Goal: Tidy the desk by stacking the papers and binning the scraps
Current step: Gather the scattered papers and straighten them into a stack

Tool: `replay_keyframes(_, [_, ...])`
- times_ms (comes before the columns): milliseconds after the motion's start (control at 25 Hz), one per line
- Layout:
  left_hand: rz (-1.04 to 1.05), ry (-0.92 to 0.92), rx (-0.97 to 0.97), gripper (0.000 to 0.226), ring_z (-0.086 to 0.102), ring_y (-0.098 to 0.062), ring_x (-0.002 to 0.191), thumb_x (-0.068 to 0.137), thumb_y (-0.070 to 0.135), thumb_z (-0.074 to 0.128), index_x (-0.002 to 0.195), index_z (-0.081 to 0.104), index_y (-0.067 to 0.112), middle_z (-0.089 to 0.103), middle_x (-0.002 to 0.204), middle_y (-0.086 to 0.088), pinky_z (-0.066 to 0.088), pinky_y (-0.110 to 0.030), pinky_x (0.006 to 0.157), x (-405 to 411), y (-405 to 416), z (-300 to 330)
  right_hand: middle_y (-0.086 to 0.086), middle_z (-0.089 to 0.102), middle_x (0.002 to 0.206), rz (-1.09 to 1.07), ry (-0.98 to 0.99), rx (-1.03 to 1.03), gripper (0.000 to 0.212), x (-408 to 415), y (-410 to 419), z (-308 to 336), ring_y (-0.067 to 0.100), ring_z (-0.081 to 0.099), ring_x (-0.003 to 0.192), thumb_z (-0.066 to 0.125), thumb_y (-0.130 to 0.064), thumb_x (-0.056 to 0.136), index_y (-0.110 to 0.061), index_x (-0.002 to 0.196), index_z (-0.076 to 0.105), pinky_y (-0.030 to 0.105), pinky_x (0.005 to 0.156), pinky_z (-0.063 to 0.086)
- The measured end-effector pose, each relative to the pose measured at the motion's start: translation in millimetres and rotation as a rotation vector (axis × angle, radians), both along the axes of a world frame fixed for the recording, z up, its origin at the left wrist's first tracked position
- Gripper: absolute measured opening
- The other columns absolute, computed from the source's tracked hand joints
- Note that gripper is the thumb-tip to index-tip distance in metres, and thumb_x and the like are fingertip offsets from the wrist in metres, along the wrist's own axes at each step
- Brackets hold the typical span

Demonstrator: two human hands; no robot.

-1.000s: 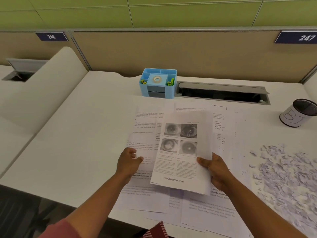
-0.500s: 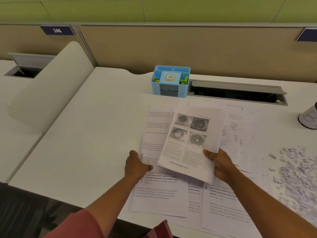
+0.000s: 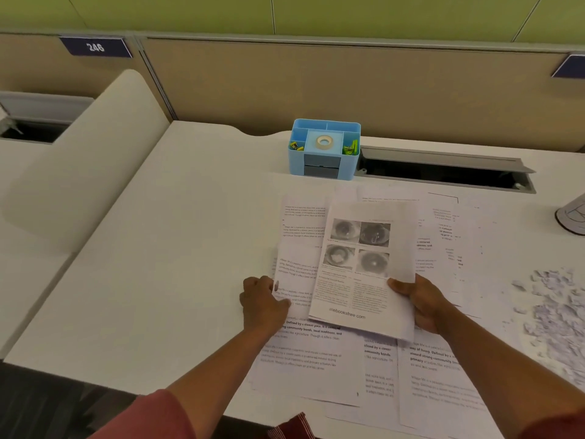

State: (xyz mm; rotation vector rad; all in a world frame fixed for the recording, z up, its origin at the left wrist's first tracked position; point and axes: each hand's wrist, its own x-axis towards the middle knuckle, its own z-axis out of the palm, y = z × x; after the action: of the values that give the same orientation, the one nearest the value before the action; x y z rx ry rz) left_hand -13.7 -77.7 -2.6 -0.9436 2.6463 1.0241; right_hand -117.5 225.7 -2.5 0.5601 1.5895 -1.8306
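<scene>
A white desk (image 3: 177, 248) carries spread printed papers (image 3: 316, 356), a heap of torn paper scraps (image 3: 557, 315) at right, and a blue desk organizer (image 3: 324, 150) by the partition.

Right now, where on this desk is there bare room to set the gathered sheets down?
The widest bare patch of desk lies left of the left hand, reaching back to the blue organizer. The middle is crowded with spread papers, and the paper scraps cover the right. The right hand grips the picture sheet.
</scene>
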Motion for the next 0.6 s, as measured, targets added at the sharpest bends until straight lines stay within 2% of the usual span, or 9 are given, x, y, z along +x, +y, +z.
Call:
replay_keyframes(120, [0.044,0.050,0.098,0.030,0.062,-0.015,0.085,0.076,0.020,0.083,0.092,0.058,0.019,0.056,0.109,-0.003,0.049,-0.023,0.070,-2.3,-0.8,-2.3,0.022,0.071,0.119,-0.005,-0.011,0.026,0.036,-3.3,-0.3,-2.0,0.044,0.068,0.109,0.062,-0.001,0.093,-0.007,0.129,0.058,0.067,0.096,0.050])
replay_keyframes(200, [0.082,0.068,0.142,0.027,0.058,-0.009,0.076,0.077,0.015,0.082,0.088,0.057,0.018,0.058,0.100,-0.002,0.042,-0.017,0.059,-3.3,-2.5,-0.6,0.022,0.071,0.118,-0.004,-0.019,0.023,0.036,-4.0,-0.7,-2.8,0.044,0.068,0.109,0.062,-0.001,0.094,-0.008,0.129,0.057,0.066,0.096,0.051])
replay_keyframes(280, [0.097,0.083,0.171,0.026,0.055,-0.006,0.078,0.080,0.013,0.080,0.090,0.056,0.016,0.056,0.097,0.001,0.038,-0.016,0.060,-3.5,-4.8,0.7,0.022,0.071,0.119,0.001,-0.019,0.018,0.037,-4.4,-0.3,-4.0,0.044,0.068,0.109,0.061,-0.001,0.094,-0.008,0.131,0.057,0.066,0.096,0.051])
replay_keyframes(400, [0.110,0.112,0.216,0.031,0.055,-0.011,0.080,0.081,0.013,0.080,0.098,0.054,0.015,0.058,0.098,0.000,0.042,-0.019,0.063,1.1,-4.5,1.9,0.021,0.071,0.119,-0.013,-0.027,0.013,0.036,-5.6,0.3,-5.0,0.043,0.068,0.109,0.061,-0.001,0.094,-0.009,0.130,0.057,0.065,0.096,0.051])
replay_keyframes(520, [0.118,0.096,0.291,0.034,0.055,-0.009,0.075,0.083,0.015,0.080,0.104,0.054,0.016,0.059,0.093,0.003,0.044,-0.021,0.062,1.8,-2.9,3.2,0.021,0.071,0.118,-0.018,-0.030,0.010,0.036,-4.6,0.4,-4.0,0.043,0.068,0.109,0.060,-0.001,0.094,-0.011,0.129,0.058,0.064,0.094,0.053])
replay_keyframes(600, [0.115,0.079,0.321,0.026,0.053,-0.006,0.068,0.084,0.017,0.080,0.098,0.058,0.015,0.057,0.082,0.008,0.040,-0.021,0.058,-0.3,-3.0,4.7,0.020,0.072,0.117,-0.020,-0.029,0.009,0.035,-4.3,0.4,-3.4,0.043,0.069,0.108,0.060,-0.001,0.095,-0.011,0.128,0.058,0.063,0.092,0.054])
